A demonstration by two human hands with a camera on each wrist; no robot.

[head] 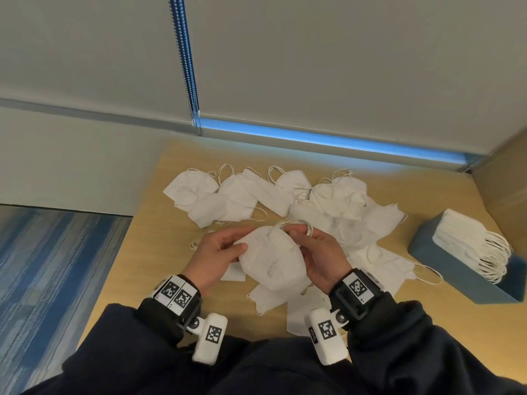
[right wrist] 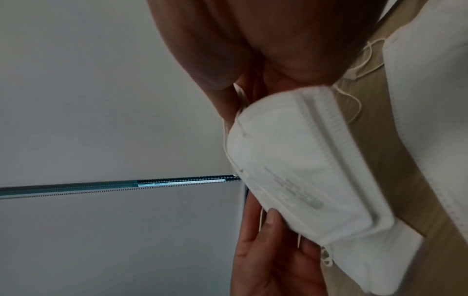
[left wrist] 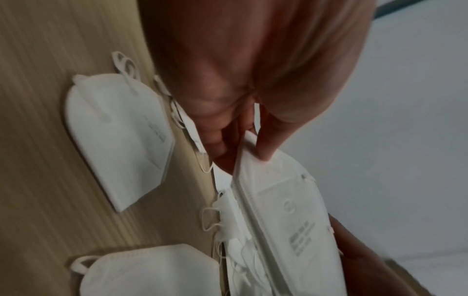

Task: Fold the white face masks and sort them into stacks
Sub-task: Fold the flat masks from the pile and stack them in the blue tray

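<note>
Both hands hold one white face mask [head: 271, 260] above the wooden table [head: 159, 252]. My left hand [head: 225, 246] pinches its left edge between thumb and fingers, as the left wrist view shows on the mask [left wrist: 283, 200]. My right hand [head: 308, 246] grips the right side, with the ear loops [head: 296, 225] caught round its fingers; the mask [right wrist: 303, 164] fills the right wrist view. Several loose masks [head: 328, 201] lie scattered behind and under my hands.
A blue box [head: 456, 269] with a stack of folded masks [head: 470, 243] stands at the table's right. Two masks [left wrist: 116, 128] lie flat on the table near my left hand. A wall with a blind cord [head: 188, 67] rises behind; blue carpet [head: 51, 266] lies left.
</note>
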